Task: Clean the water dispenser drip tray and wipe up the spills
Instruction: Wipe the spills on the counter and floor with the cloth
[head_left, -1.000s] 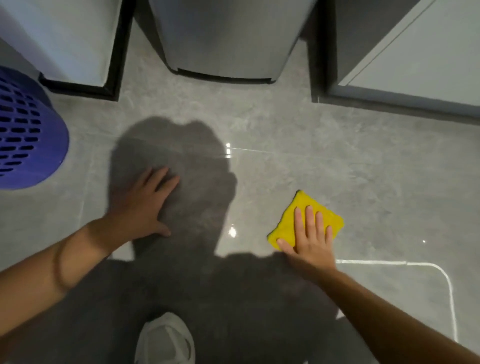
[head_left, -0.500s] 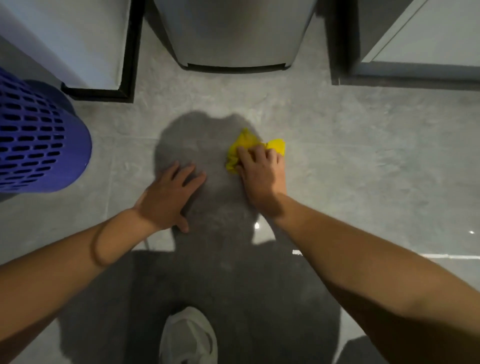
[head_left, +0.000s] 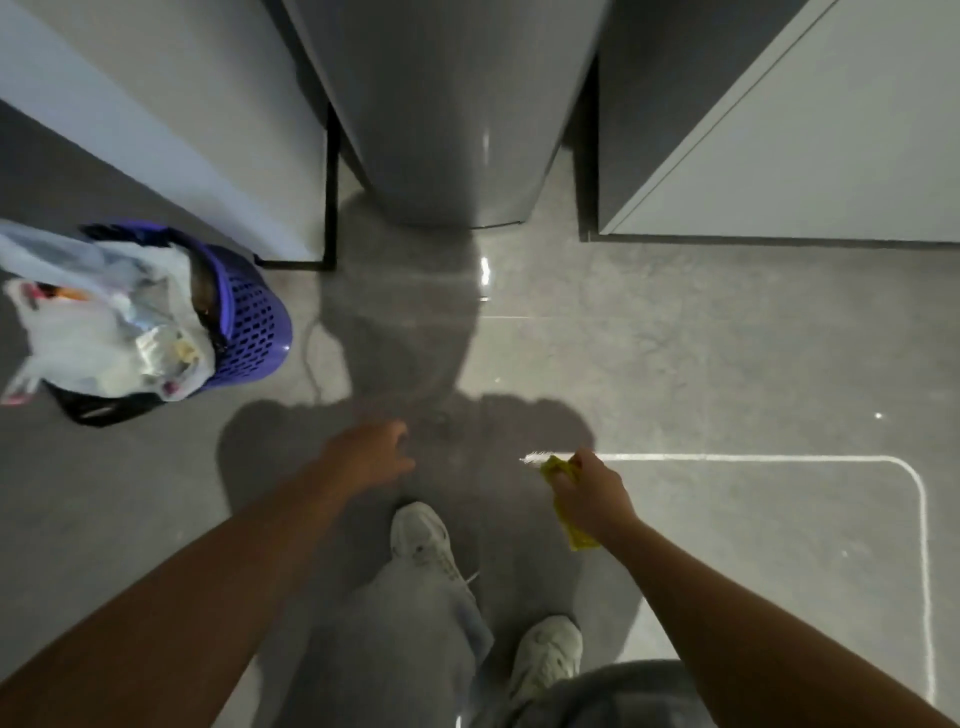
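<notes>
The grey base of the water dispenser (head_left: 457, 130) stands on the floor straight ahead. My right hand (head_left: 589, 491) is closed around a crumpled yellow cloth (head_left: 571, 530), lifted off the grey tiled floor (head_left: 675, 338). My left hand (head_left: 371, 452) hangs in the air above the floor, fingers loosely apart, holding nothing. A faint wet smear shows on the tiles in front of the dispenser. The drip tray is out of sight.
A purple perforated bin (head_left: 244, 317) stuffed with plastic bags (head_left: 98, 317) stands at the left. White cabinets flank the dispenser on the left (head_left: 171, 114) and right (head_left: 810, 145). My two white shoes (head_left: 423, 540) stand below my hands.
I have risen from crouching: both hands left the floor, and the camera is much higher. My right hand pulled the cloth back from in front of the dispenser, bunched in its grip.
</notes>
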